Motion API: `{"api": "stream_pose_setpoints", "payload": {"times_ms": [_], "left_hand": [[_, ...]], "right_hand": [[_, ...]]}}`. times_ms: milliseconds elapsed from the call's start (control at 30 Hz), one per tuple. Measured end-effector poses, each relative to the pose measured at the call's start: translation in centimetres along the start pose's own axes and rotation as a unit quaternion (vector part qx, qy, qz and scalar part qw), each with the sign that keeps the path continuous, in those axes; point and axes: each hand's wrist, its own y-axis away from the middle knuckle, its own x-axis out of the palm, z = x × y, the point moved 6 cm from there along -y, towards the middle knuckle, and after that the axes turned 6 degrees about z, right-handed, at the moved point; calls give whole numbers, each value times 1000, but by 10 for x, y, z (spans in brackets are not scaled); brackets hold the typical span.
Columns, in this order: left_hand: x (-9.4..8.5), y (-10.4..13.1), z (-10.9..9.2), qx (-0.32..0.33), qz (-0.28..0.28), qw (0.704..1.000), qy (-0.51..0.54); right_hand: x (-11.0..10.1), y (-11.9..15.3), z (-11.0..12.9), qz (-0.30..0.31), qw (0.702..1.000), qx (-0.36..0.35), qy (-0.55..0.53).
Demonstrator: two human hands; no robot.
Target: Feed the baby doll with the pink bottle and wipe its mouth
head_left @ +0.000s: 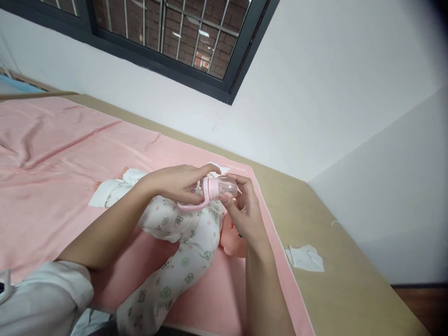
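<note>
A baby bottle (211,188) with a pink collar, pink handle and clear dome cap lies sideways between my two hands. My left hand (184,182) wraps around the bottle's body by the handle. At the other end, the fingers and thumb of my right hand (244,200) close on the clear cap. Below them a baby doll (189,242) in white printed clothes lies on a pink sheet (133,261). The doll's head (231,238) is partly hidden behind my right hand and wrist.
A crumpled white tissue (305,258) rests on the tan tabletop (343,289) to the right of the sheet. White paper (221,169) shows just behind my hands. Beyond the table's far edge stand a white wall (273,116) and a dark-framed window (175,42) with bars.
</note>
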Motion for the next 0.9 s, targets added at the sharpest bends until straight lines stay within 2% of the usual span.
{"api": "stream_pose_setpoints", "payload": {"times_ms": [433, 633, 767, 900], "left_hand": [[1, -3, 4, 11, 10, 999, 29], [0, -2, 0, 27, -25, 999, 17], [-4, 2, -4, 70, -59, 996, -12], [-14, 12, 4, 41, -97, 994, -29]], "right_hand": [[4, -3, -9, -25, 1000, 6, -6], [-2, -2, 3, -27, 999, -20, -15], [-18, -1, 8, -65, 997, -27, 12], [-57, -2, -9, -170, 984, -23, 49]]}}
